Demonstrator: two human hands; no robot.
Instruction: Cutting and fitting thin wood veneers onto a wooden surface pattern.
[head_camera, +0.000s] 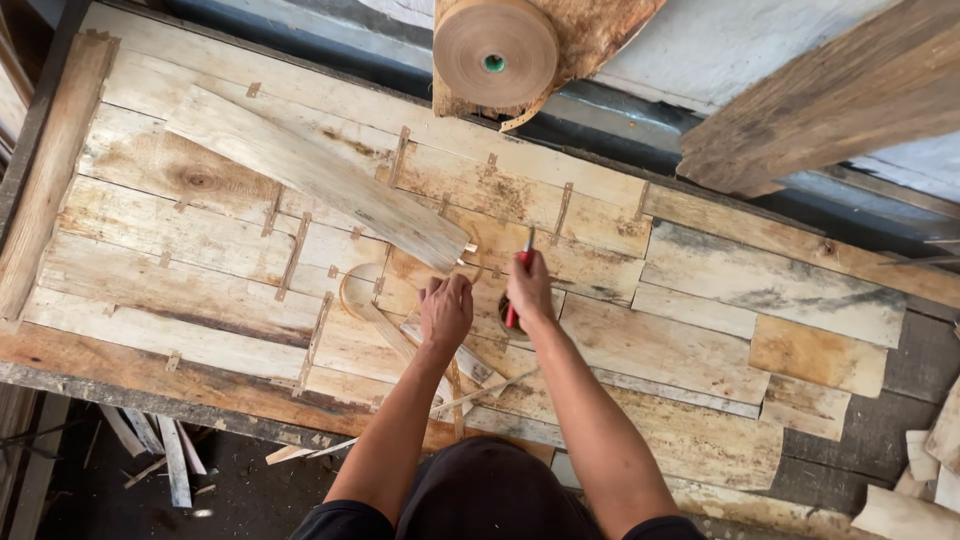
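Observation:
My right hand (528, 288) grips a red-handled cutter (519, 268), blade pointing away from me, over patched wood veneer sheets (200, 250) laid flat on the bench. My left hand (446, 310) is closed, pinching a strip of brown paper tape (372, 312) that loops and trails back toward me. A loose pale veneer strip (310, 172) lies diagonally across the sheets, its near end just ahead of both hands. Short tape pieces bridge the seams between sheets.
A large roll of brown tape (494, 52) hangs at the far edge of the bench. A rough plank (830, 100) leans at top right. Veneer scraps (925, 470) lie at right, and wood offcuts (170, 455) on the floor at lower left.

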